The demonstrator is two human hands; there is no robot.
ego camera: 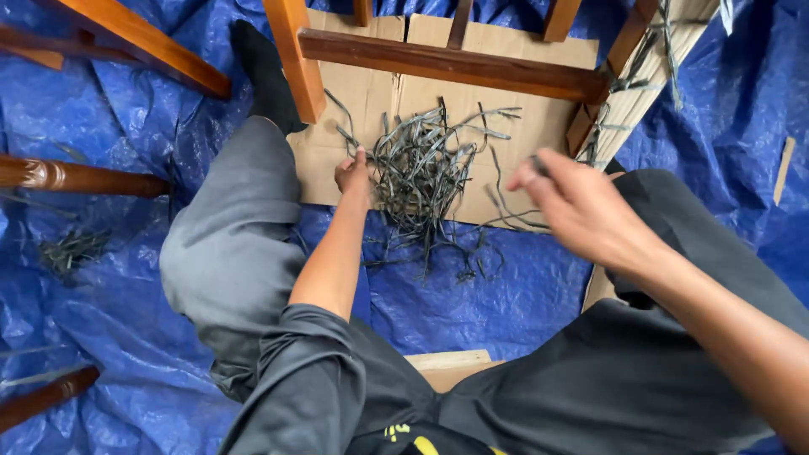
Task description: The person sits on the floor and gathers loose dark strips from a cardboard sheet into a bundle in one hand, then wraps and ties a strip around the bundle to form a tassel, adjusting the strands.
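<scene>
A crinkled blue tarpaulin (522,295) spreads under both hands. On it, beneath and beyond the hands, lies flat brown cardboard (514,118). Past the fingertips stands a glossy wooden chair frame (455,66), with woven cane webbing (649,93) beyond the right hand. Between the 2 hands sits a tangled heap of thin, flat grey-green strips (421,168). The left hand (352,173) rests closed at the heap's left edge, fingers pinching strips. The right hand (581,206), blurred, hovers just right of the heap; its grip cannot be told.
</scene>
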